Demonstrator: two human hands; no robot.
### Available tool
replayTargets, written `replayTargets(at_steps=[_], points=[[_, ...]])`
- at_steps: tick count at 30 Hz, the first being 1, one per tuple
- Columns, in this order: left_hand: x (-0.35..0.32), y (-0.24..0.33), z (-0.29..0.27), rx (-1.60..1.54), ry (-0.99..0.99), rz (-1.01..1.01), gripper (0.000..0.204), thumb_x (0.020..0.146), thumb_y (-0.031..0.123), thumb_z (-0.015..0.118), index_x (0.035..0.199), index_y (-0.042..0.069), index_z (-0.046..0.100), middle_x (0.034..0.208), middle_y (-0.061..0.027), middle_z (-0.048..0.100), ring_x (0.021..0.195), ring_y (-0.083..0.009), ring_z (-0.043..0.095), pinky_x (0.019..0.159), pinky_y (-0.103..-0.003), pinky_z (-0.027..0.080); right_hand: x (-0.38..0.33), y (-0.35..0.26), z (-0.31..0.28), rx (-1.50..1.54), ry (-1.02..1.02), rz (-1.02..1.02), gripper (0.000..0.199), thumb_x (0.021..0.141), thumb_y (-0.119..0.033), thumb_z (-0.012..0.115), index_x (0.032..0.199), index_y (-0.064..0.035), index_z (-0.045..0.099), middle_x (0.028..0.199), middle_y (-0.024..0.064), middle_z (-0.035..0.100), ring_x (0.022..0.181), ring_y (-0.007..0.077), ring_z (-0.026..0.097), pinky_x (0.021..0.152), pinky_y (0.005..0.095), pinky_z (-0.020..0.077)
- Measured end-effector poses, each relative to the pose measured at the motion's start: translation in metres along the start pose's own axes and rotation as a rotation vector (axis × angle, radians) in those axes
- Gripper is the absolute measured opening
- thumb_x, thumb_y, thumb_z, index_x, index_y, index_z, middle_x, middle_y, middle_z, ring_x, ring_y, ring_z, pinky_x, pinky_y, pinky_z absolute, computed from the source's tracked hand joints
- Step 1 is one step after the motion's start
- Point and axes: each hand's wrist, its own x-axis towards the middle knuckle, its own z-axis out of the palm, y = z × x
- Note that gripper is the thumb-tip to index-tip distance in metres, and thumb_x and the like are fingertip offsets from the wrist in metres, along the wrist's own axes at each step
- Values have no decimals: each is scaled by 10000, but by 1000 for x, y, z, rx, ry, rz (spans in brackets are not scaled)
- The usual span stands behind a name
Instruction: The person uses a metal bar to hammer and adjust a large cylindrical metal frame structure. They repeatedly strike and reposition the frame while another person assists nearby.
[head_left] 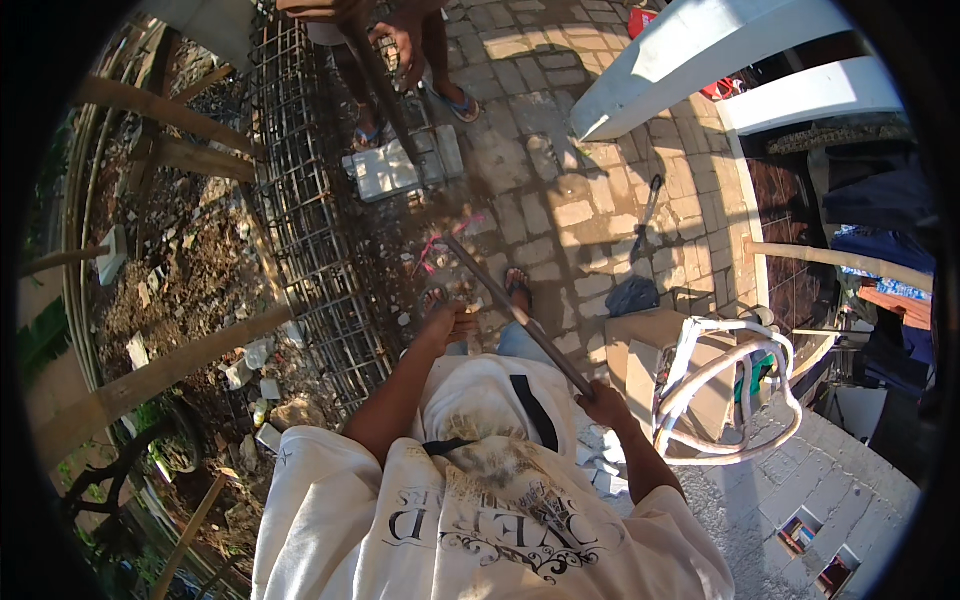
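Observation:
My right hand [604, 406] is closed round the near end of a long dark pole [500, 298]. The pole slants up and left across the front of my body, its far tip beside some pink string [430, 258] on the ground. My left hand [454, 324] is to the left of the pole and apart from it, fingers loosely bent, with nothing visible in them. Ahead, another person's hand [405, 45] is next to a dark upright bar [380, 90], which points down at a pale concrete block [385, 170].
A long cage of tied steel bars [300, 200] runs along my left, with rubble [190, 270] and wooden poles [165, 372] beyond. Brick paving [560, 215] lies ahead. At right are a cardboard box [640, 345], a coiled white hose [725, 455] and a white post [680, 60].

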Motion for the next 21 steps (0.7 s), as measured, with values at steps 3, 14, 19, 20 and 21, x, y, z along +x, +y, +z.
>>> replayTargets(at_steps=[3,14,19,20,21], points=[[13,-13,-73,181,85,2,403,962,378,524,1127,17,597,1048,-129,669,932,-261,661,799,-437,536,-20,-32,52,142,23,137,444,866,-395,589,1020,20,552,918,302,653,913,476,632,810,537,495],[8,-35,-219,940,441,203,486,907,406,544,840,-52,693,767,-274,668,863,-442,662,769,-542,477,-32,-29,138,318,127,209,406,897,-348,577,1037,28,509,898,304,658,861,486,641,774,558,502],[-15,-37,-94,1081,295,228,457,900,371,564,843,-67,679,756,-246,670,803,-359,677,752,-471,488,-17,-17,137,713,-9,159,465,867,-324,621,1113,54,506,863,271,660,788,458,660,733,515,536],[-18,-42,-68,935,283,286,430,893,353,578,842,-63,674,759,-220,668,783,-323,669,737,-447,488,-16,-16,137,879,-112,201,493,858,-327,631,1136,60,505,855,264,661,780,446,666,730,502,542],[-18,-46,-41,795,294,263,402,886,334,591,841,-58,670,761,-193,667,764,-287,661,722,-424,488,-16,-13,137,798,-279,254,546,841,-404,629,1108,68,565,833,255,665,766,393,681,725,462,543]])
